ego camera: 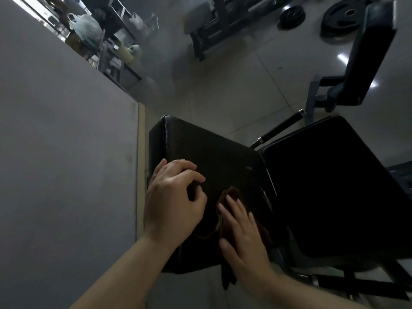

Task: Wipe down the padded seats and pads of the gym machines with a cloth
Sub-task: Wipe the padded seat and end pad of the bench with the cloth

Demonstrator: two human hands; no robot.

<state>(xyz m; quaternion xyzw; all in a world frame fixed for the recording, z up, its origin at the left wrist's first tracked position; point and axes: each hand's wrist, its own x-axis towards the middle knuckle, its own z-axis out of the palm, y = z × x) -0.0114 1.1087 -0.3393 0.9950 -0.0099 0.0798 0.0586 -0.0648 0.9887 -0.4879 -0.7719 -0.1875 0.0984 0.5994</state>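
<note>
A black padded pad [211,150] of a gym machine fills the middle of the view. My right hand [242,235] lies flat with straight fingers on a dark brown cloth [231,192], pressing it against the pad. My left hand [176,197] rests on the pad's left part with its fingers bent, holding nothing that I can see. A second black pad [330,188] sits beside the first, on the right. Part of the cloth hangs over the pad's near edge.
A grey wall [55,152] runs close along the left. A black handle bar [283,126] sticks up between the pads. Farther off stand an upright padded arm [370,56], weight plates [343,14] on the tiled floor and a bench [200,16].
</note>
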